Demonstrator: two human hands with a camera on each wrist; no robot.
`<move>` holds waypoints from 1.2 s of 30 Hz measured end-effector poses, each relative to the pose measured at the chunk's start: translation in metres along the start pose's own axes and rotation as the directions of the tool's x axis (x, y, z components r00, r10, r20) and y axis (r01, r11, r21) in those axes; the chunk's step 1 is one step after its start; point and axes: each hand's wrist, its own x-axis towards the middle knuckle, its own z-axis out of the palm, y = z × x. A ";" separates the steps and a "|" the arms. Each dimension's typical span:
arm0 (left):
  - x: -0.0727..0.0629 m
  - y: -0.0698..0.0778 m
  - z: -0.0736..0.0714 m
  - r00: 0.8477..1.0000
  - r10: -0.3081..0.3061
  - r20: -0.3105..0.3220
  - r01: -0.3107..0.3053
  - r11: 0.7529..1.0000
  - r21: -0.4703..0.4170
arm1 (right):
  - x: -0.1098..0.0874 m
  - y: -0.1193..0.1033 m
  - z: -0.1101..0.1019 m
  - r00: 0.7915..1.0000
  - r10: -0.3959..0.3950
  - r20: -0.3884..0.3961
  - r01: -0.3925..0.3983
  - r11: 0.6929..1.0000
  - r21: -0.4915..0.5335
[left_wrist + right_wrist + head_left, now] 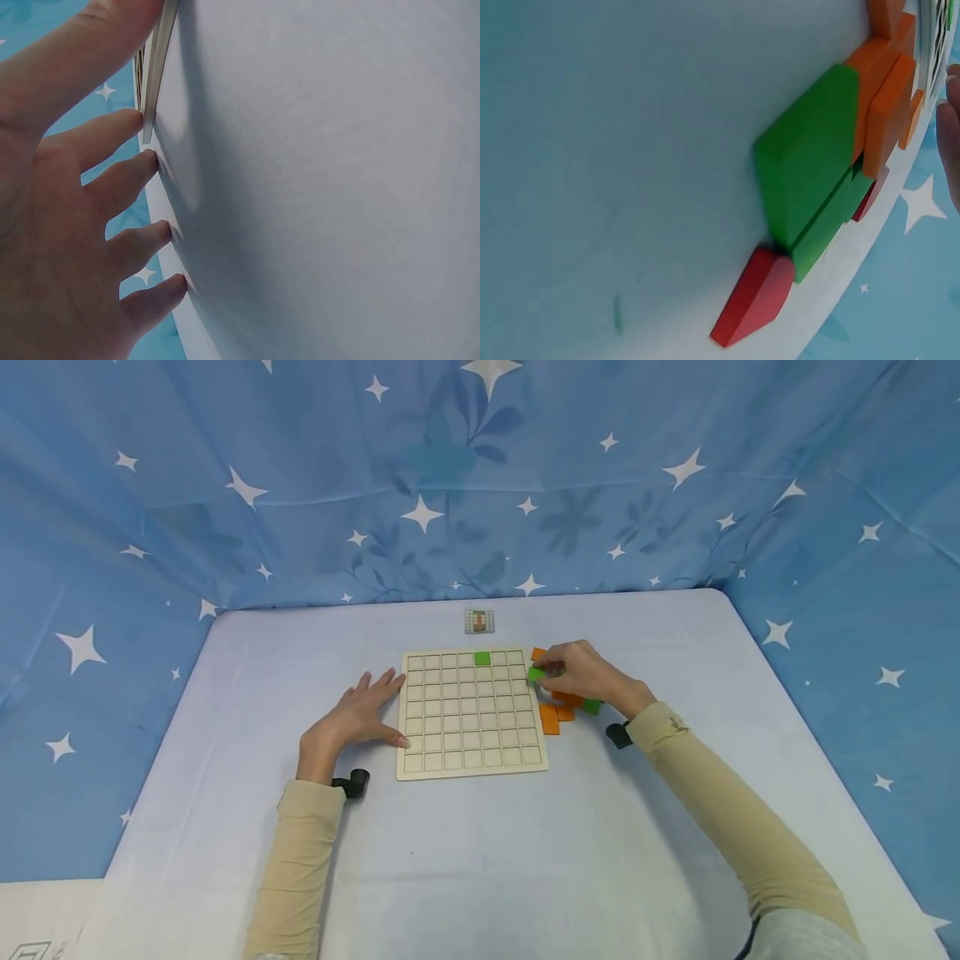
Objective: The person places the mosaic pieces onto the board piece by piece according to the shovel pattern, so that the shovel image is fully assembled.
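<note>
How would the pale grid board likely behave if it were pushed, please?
The pale grid board would probably slide rather than tip, since it lies flat and thin. It is likely stiff, given its straight edges. The left hand at its edge may steady it.

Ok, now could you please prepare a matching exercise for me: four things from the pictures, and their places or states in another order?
1. left hand
2. right hand
3. small card
4. green square

A. beyond the far edge of the grid board
B. spread at the board's left edge
C. in the board's far row
D. pinching a green piece

Pairs: 1-B, 2-D, 3-A, 4-C
</note>
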 end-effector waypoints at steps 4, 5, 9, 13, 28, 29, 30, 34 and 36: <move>0.000 -0.001 0.000 1.000 -0.003 0.000 0.003 1.000 -0.009 | 0.005 -0.001 0.002 1.000 -0.001 -0.023 0.002 0.999 0.037; -0.001 -0.001 0.000 1.000 -0.002 -0.001 0.002 1.000 -0.008 | 0.006 -0.001 0.002 1.000 -0.002 -0.026 0.003 0.999 0.049; -0.002 -0.002 -0.001 1.000 0.001 -0.001 -0.001 1.000 -0.003 | 0.012 -0.004 0.003 0.999 0.004 -0.031 -0.001 0.995 0.097; -0.002 -0.002 -0.001 1.000 0.002 0.003 -0.002 1.000 -0.006 | 0.018 -0.006 0.005 0.999 0.017 -0.027 -0.013 0.992 0.126; 0.000 0.000 -0.002 1.000 -0.029 0.010 0.029 1.000 -0.001 | 0.041 -0.016 0.011 1.000 -0.020 -0.008 0.021 0.990 0.136; 0.001 0.000 -0.002 1.000 -0.028 0.010 0.028 1.000 -0.001 | 0.042 -0.017 0.011 1.000 -0.022 -0.006 0.022 0.990 0.138; 0.001 0.000 -0.002 1.000 -0.026 0.010 0.026 1.000 -0.002 | 0.044 -0.018 0.012 1.000 -0.022 -0.002 0.022 0.990 0.136; 0.001 -0.001 -0.002 1.000 -0.012 0.012 0.012 1.000 -0.002 | 0.050 -0.021 0.013 1.000 -0.024 0.017 0.021 0.991 0.130; 0.000 -0.001 -0.002 1.000 -0.013 0.008 0.013 1.000 -0.003 | 0.054 -0.023 0.014 0.999 -0.032 0.026 0.029 0.992 0.119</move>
